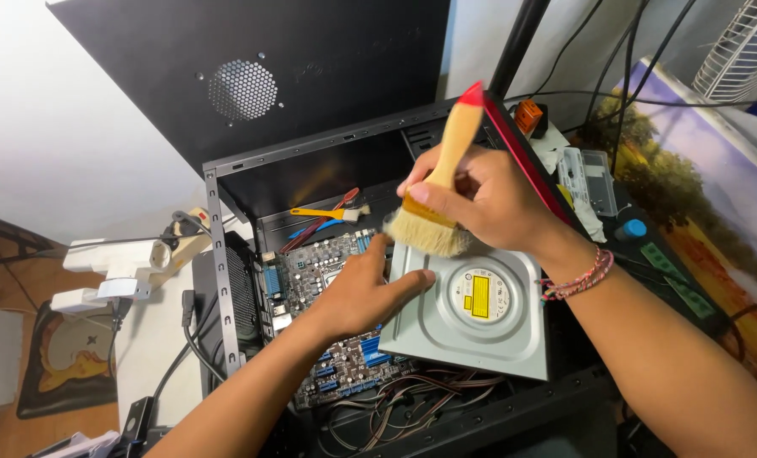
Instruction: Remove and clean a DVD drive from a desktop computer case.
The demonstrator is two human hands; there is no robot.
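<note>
Fingers of the right hand (pixel 488 199) are wrapped around the pale wooden handle of a flat paintbrush with a red tip and cream bristles (pixel 440 182), gripping it low, just above the ferrule. The handle's long axis leans up and away toward the far right, and the bristles point down and left, touching the far-left corner of a grey sheet-metal optical drive (pixel 472 318). The left hand (pixel 363 288) lies flat with its fingers narrow and extended, fingertips pressed on the drive's left edge, just below the bristles; it holds nothing but steadies the metal box. Both hands touch the drive; the right carries the brush, and the uncovered part of the lid lies nearer and to the right of the bristles.

From the single head view, the drive rests tilted over an open black computer case (pixel 226 280), above a green-grey motherboard with blue slots (pixel 332 339) and a tangle of dark cables (pixel 412 403) at the near side. On the drive's lid sits a round white label with a yellow rectangle in its middle (pixel 478 297), right of centre. A black perforated side panel (pixel 251 80) leans against the far wall. A white power strip (pixel 111 263) lies well apart to the left, and a landscape painting (pixel 709 195) lies to the right.
</note>
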